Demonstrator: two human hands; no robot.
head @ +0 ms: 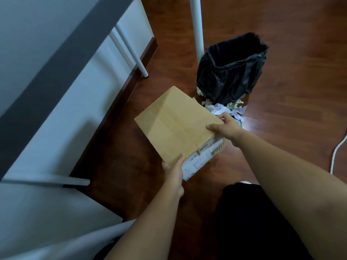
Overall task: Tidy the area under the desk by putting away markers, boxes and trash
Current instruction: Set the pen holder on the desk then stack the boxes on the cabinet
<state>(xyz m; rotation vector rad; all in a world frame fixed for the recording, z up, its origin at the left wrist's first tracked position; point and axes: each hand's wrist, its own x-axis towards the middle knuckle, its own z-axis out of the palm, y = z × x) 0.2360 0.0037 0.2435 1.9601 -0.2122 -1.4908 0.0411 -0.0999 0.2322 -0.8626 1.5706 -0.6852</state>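
Note:
A brown cardboard box (174,122) with a white shipping label on its near side is held above the wooden floor, tilted. My left hand (174,171) grips its near left corner. My right hand (225,126) grips its right edge, thumb on top. Behind the box stands a bin lined with a black trash bag (231,72), its mouth open. Crumpled white and pale green paper (232,109) lies on the floor at the bin's base, partly hidden by the box and my right hand. No markers are in view.
A white desk leg (197,25) rises just left of the bin. Thinner white legs (131,51) stand by the wall and dark skirting board. A white cable (338,149) runs along the floor at the right. My dark-clothed knee (253,212) is below.

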